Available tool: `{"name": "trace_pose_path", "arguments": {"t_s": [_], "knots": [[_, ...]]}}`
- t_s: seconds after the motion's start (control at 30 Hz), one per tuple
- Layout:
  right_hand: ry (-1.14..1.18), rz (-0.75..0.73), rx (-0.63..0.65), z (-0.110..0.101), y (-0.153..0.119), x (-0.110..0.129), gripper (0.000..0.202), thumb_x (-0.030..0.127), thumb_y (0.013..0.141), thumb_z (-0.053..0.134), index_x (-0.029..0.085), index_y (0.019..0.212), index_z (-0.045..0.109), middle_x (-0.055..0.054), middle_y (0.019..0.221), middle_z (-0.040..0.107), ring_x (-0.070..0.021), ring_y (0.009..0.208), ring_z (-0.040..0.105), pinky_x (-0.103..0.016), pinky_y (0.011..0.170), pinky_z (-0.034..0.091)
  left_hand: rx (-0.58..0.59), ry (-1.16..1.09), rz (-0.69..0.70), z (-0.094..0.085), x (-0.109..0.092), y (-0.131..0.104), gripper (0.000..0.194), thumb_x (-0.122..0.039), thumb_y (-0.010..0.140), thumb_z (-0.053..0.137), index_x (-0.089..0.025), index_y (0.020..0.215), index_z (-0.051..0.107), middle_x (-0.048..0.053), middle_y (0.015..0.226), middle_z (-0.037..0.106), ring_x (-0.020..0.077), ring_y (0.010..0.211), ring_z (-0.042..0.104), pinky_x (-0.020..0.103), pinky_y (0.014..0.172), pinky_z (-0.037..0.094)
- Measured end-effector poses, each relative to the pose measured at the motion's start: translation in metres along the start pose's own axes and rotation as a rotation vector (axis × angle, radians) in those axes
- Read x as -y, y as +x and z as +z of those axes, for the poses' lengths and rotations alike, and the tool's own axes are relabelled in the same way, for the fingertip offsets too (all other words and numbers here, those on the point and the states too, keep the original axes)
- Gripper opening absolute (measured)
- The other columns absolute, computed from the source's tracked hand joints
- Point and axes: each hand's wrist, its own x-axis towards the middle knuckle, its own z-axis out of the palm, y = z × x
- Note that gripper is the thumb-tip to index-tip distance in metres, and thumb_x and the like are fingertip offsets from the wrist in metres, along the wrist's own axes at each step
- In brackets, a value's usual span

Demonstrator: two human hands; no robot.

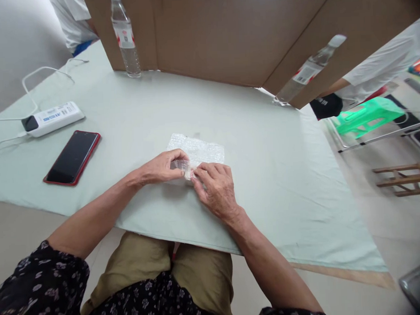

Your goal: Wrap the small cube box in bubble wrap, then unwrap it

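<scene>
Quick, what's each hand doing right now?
Left hand: partly closed, holding clear plastic.
Right hand: curled at the plastic's end; grip unclear.

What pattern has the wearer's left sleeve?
Left sleeve: pale flowers on black, clearest in the head view.

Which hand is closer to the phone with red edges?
Left. The left hand sits right of the phone; the right hand is even farther right.

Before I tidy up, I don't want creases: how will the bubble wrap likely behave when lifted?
The bubble wrap would probably flop, since it looks like a thin sheet with uneven edges. It's likely light for its size, given its clear, bubbly texture.
</scene>
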Motion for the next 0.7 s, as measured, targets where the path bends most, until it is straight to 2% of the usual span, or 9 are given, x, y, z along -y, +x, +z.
{"name": "trace_pose_path", "arguments": {"t_s": [0.07,0.17,0.27,0.37,0.47,0.6,0.7], "knots": [[0.002,-0.01,0.005,0.0,0.0,0.0,0.015,0.027,0.099,0.052,0.021,0.101,0.066,-0.007,0.104,0.071,-0.0247,0.095,0.056,-0.041,0.085,0.037,-0.007,-0.028,-0.062,-0.008,-0.002,-0.002,0.029,-0.028,0.072,0.062,-0.02,0.1,0.064,0.002,0.086,0.067,0.0165,0.076,0.062,0.027,0.065,0.048],[-0.029,-0.026,0.015,0.0,-0.001,0.0,0.016,0.027,0.099,0.052,0.022,0.105,0.066,-0.007,0.105,0.07,-0.0247,0.095,0.055,-0.041,0.085,0.036,-0.06,-0.039,-0.188,-0.014,-0.002,-0.006,0.026,-0.029,0.075,0.06,-0.02,0.1,0.062,-0.003,0.07,0.058,0.0117,0.057,0.051,0.024,0.054,0.038],[-0.069,-0.042,0.032,0.001,-0.001,0.0,0.022,0.026,0.101,0.048,0.024,0.117,0.064,-0.007,0.106,0.069,-0.0249,0.095,0.054,-0.042,0.085,0.035,-0.109,0.043,-0.237,-0.016,0.002,-0.011,0.025,-0.032,0.074,0.062,-0.021,0.096,0.06,-0.006,0.062,0.052,0.0117,0.053,0.047,0.024,0.051,0.034],[-0.1,-0.062,0.044,0.001,-0.001,0.0,0.026,0.026,0.102,0.046,0.025,0.121,0.063,-0.008,0.106,0.067,-0.0251,0.095,0.052,-0.042,0.085,0.034,-0.205,0.196,-0.27,-0.019,0.007,-0.018,0.025,-0.039,0.074,0.065,-0.021,0.092,0.061,-0.004,0.062,0.056,0.0147,0.058,0.053,0.026,0.055,0.037],[-0.127,-0.066,0.047,0.002,-0.001,0.001,0.025,0.03,0.103,0.046,0.025,0.12,0.063,-0.009,0.106,0.067,-0.0255,0.095,0.051,-0.043,0.084,0.034,-0.264,0.25,-0.366,-0.023,0.006,-0.029,0.035,-0.047,0.072,0.07,-0.021,0.095,0.065,0.0,0.072,0.066,0.0181,0.065,0.061,0.028,0.058,0.043],[-0.168,-0.07,0.047,0.004,0.0,0.004,0.026,0.032,0.102,0.046,0.023,0.119,0.063,-0.01,0.106,0.066,-0.0264,0.094,0.05,-0.043,0.083,0.033,-0.219,0.02,-0.596,-0.025,-0.006,-0.04,0.048,-0.045,0.065,0.079,-0.017,0.102,0.065,0.003,0.075,0.07,0.0204,0.063,0.067,0.032,0.06,0.053],[-0.194,-0.078,0.043,0.004,0.001,0.005,0.027,0.03,0.102,0.046,0.023,0.122,0.063,-0.01,0.105,0.066,-0.0263,0.093,0.05,-0.043,0.083,0.033,-0.224,-0.156,-0.71,-0.019,-0.015,-0.041,0.044,-0.039,0.062,0.085,-0.017,0.094,0.064,0.004,0.073,0.069,0.0215,0.064,0.07,0.032,0.059,0.057]]}}
